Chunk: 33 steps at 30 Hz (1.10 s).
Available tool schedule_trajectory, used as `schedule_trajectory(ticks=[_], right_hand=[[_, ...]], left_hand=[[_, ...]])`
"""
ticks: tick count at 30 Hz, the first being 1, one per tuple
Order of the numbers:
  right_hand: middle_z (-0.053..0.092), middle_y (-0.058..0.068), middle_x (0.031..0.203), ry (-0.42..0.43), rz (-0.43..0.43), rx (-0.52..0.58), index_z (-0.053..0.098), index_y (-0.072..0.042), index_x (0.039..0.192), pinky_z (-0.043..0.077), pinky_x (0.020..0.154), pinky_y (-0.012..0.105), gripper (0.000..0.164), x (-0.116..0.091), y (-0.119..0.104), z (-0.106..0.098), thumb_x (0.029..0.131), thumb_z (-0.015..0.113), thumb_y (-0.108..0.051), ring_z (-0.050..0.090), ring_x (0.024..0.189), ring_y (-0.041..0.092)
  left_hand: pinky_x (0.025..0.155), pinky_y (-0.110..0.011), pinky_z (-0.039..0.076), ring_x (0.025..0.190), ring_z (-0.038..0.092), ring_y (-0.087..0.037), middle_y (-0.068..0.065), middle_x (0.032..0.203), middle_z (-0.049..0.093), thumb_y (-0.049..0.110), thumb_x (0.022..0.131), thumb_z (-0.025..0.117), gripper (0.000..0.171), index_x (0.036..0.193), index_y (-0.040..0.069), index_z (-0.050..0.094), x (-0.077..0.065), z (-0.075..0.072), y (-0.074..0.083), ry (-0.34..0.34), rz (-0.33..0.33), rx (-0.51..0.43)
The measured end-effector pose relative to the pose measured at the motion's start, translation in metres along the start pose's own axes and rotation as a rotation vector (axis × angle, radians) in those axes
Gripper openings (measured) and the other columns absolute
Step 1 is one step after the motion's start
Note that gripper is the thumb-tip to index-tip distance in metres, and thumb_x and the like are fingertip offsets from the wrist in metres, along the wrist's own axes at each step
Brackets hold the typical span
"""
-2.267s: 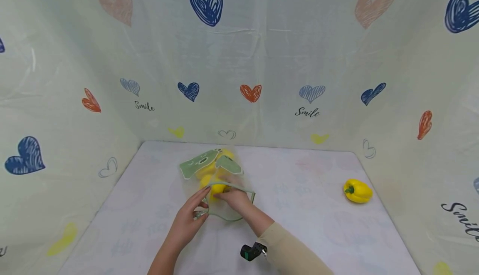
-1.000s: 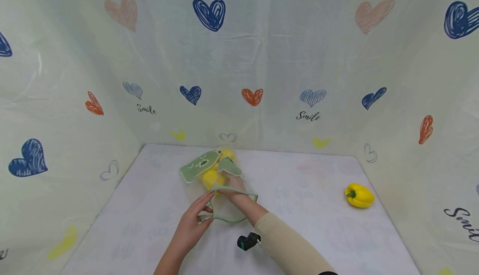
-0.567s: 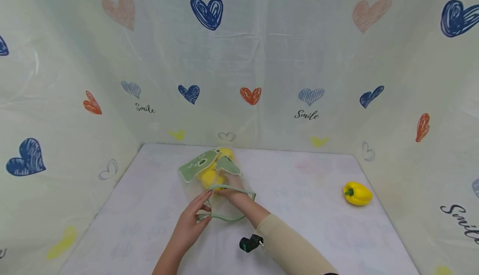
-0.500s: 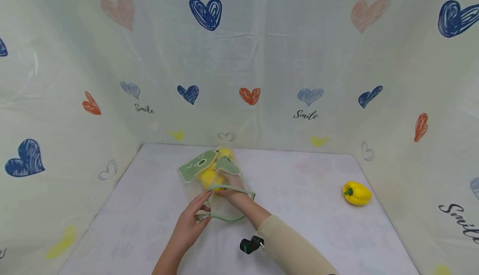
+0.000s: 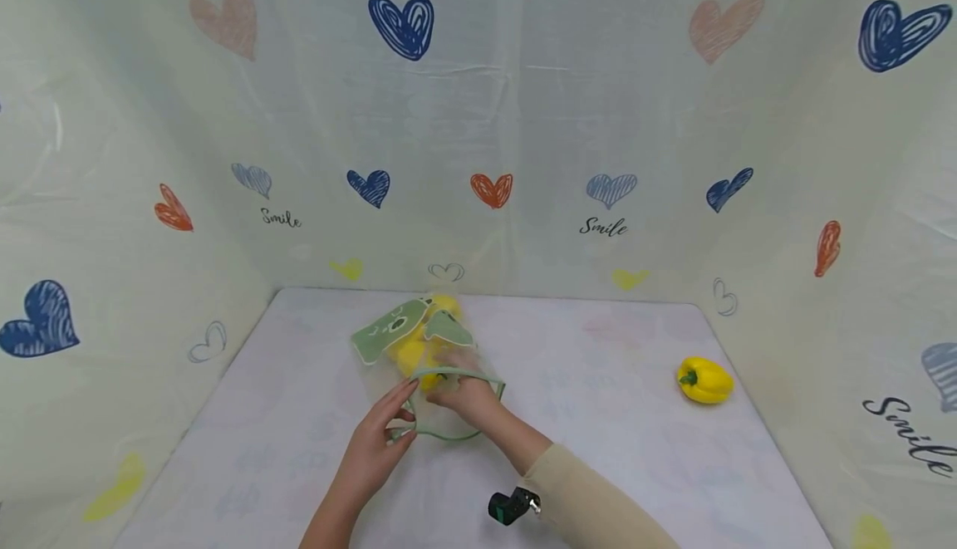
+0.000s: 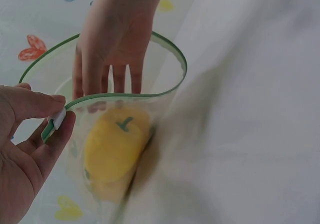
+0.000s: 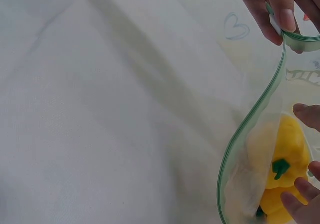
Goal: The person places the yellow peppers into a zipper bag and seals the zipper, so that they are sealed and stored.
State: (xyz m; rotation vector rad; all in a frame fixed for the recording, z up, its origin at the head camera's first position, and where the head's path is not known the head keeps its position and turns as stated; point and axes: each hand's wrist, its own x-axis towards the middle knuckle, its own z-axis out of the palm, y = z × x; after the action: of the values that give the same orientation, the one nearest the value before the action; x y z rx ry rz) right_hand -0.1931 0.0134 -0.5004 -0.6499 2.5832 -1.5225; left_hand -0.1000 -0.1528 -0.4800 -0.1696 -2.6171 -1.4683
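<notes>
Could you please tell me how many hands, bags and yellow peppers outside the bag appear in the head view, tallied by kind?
Hands: 2 (left hand, right hand)
Clear bag: 1
Loose yellow pepper: 1
Total: 4

1. The mouth of the bag (image 5: pixel 449 438) gapes, and your right hand (image 5: pixel 471 401) fills part of it; the left wrist view shows room to pass between that hand and the right-hand curve of the rim (image 6: pixel 185 67).
2. Your left hand (image 5: pixel 370 443) pinches the mouth's left end, blocking entry there.
3. Inside, yellow peppers (image 7: pixel 296 145) obstruct your right fingers (image 7: pixel 307 189); contact is hard to tell.
4. To your right, you could cross the table (image 5: pixel 598 433) between the bag and the loose pepper (image 5: pixel 705 380).
5. The heart-patterned curtain (image 5: pixel 553 225) bounds your reach ahead and on both sides.
6. Beside your right sleeve (image 5: pixel 591 491), a black device (image 5: pixel 508 506) juts out.
</notes>
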Motion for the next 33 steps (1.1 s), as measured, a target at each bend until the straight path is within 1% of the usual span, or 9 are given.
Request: schedule_trajectory(ticks=[4,9,11,13,17,20,25,29,33], right_hand=[[0.052,0.011,0.134,-0.008,0.018,0.042,0.056,-0.007,0.130,0.048,0.096,0.051,0.057,-0.005,0.000,0.000,0.080,0.081,-0.014,0.051,0.122,0.034],[0.053,0.018,0.135,-0.022,0.149,0.081,0.055,-0.004,0.133,0.049,0.094,0.052,0.058,-0.015,0.001,-0.004,0.081,0.080,-0.017,0.052,0.120,0.041],[0.054,0.019,0.134,-0.024,0.177,0.086,0.056,-0.003,0.132,0.050,0.092,0.051,0.058,-0.019,0.002,-0.006,0.082,0.080,-0.019,0.052,0.119,0.042],[0.055,0.018,0.133,-0.027,0.172,0.097,0.057,-0.003,0.131,0.050,0.093,0.051,0.055,-0.023,0.004,-0.008,0.082,0.079,-0.018,0.052,0.119,0.040],[0.057,0.012,0.132,-0.046,0.112,0.106,0.059,-0.004,0.131,0.048,0.094,0.048,0.052,-0.031,0.008,-0.013,0.083,0.078,-0.015,0.052,0.119,0.034],[0.058,0.012,0.130,-0.058,0.086,0.110,0.058,-0.004,0.131,0.049,0.093,0.046,0.053,-0.038,0.011,-0.018,0.083,0.078,-0.014,0.053,0.116,0.031],[0.060,0.012,0.124,-0.069,0.081,0.138,0.059,-0.003,0.128,0.050,0.091,0.045,0.049,-0.047,0.014,-0.026,0.083,0.078,-0.013,0.055,0.111,0.031],[0.064,0.011,0.115,-0.093,0.078,0.154,0.061,-0.001,0.124,0.051,0.088,0.039,0.044,-0.052,0.015,-0.033,0.084,0.077,-0.009,0.059,0.106,0.031],[0.066,0.014,0.109,-0.117,0.082,0.189,0.061,0.001,0.122,0.051,0.089,0.046,0.041,-0.058,0.006,-0.043,0.084,0.075,-0.005,0.060,0.103,0.035]], left_hand=[[0.078,-0.026,0.056,0.097,0.062,-0.021,-0.008,0.148,0.044,-0.018,0.075,0.072,0.076,0.141,0.013,0.052,-0.001,0.000,-0.001,-0.001,-0.002,-0.007],[0.078,-0.027,0.056,0.097,0.061,-0.020,-0.008,0.148,0.044,-0.018,0.075,0.072,0.076,0.141,0.014,0.052,0.000,0.000,-0.001,-0.006,0.006,-0.011],[0.079,-0.026,0.056,0.097,0.061,-0.020,-0.008,0.147,0.044,-0.018,0.075,0.071,0.076,0.141,0.015,0.052,0.000,0.001,-0.001,-0.008,0.010,-0.014],[0.079,-0.027,0.056,0.098,0.061,-0.020,-0.008,0.147,0.044,-0.018,0.075,0.071,0.076,0.141,0.015,0.052,0.000,0.001,-0.001,-0.009,0.008,-0.022],[0.079,-0.026,0.056,0.098,0.061,-0.021,-0.008,0.148,0.044,-0.019,0.076,0.071,0.076,0.141,0.015,0.052,0.000,0.001,-0.001,-0.010,-0.005,-0.035],[0.079,-0.026,0.056,0.099,0.061,-0.021,-0.008,0.148,0.043,-0.018,0.076,0.070,0.075,0.141,0.015,0.052,0.001,0.002,0.000,-0.019,-0.012,-0.039],[0.080,-0.027,0.056,0.099,0.061,-0.021,-0.009,0.148,0.043,-0.018,0.076,0.070,0.075,0.142,0.015,0.052,0.003,0.004,0.001,-0.031,-0.022,-0.040],[0.080,-0.028,0.057,0.099,0.061,-0.021,-0.009,0.147,0.044,-0.018,0.077,0.070,0.075,0.142,0.015,0.052,0.004,0.005,0.001,-0.028,-0.027,-0.037],[0.081,-0.031,0.057,0.100,0.061,-0.021,-0.009,0.147,0.045,-0.017,0.077,0.071,0.075,0.142,0.016,0.052,0.004,0.005,0.000,-0.016,-0.044,-0.025]])
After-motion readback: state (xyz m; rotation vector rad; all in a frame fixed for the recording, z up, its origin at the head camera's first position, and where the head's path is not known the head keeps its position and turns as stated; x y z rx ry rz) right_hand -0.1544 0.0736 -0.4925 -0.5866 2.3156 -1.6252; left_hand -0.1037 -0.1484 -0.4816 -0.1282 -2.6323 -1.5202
